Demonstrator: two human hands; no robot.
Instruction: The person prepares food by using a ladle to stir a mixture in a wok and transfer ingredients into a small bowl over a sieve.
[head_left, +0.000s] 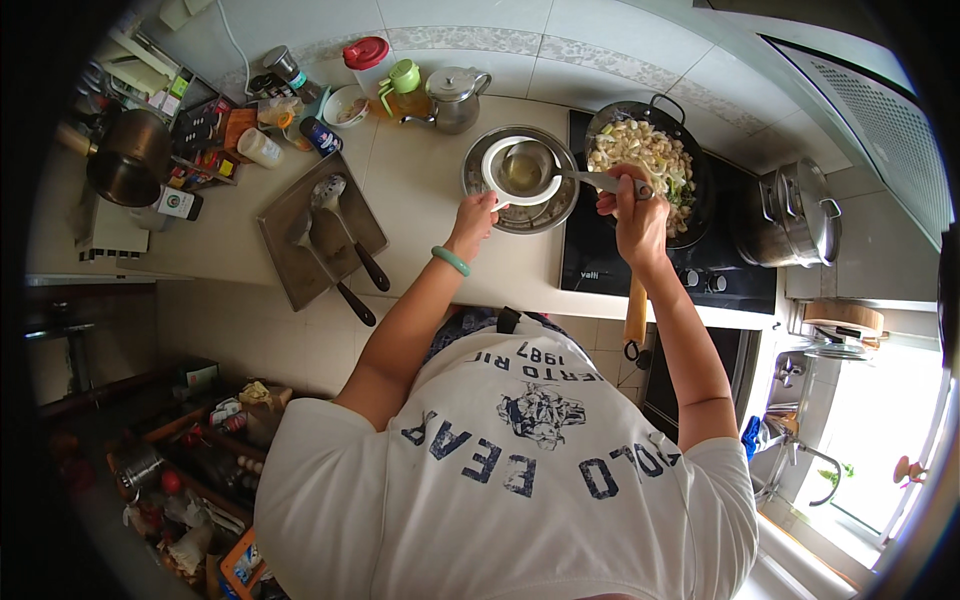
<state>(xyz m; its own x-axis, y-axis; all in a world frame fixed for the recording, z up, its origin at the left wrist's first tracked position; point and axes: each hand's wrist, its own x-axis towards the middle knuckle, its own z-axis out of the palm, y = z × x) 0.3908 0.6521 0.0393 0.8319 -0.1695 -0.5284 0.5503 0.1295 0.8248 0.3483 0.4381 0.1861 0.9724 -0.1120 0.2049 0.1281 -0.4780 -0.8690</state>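
Note:
My left hand (478, 223) grips the near-left rim of a white bowl (492, 166), a green bangle round its wrist. The bowl is over a round metal dish (540, 217) on the counter; whether it rests on it I cannot tell. In my right hand (641, 217) is the grey handle of a metal ladle (525, 169). The ladle's cup is inside the bowl, with yellowish liquid in it. Behind my right hand, a black wok (697, 150) full of pale chopped food with some green pieces (637, 146) sits on the hob, its wooden handle (636, 307) pointing towards me.
A metal tray (285, 262) holding two black-handled utensils overhangs the counter's front edge. Along the wall stand a metal teapot (454, 105), a green-lidded oil jug (406, 86) and a red-lidded pitcher (367, 64). Right of the wok is a steel pot (787, 217) by the black hob (600, 259).

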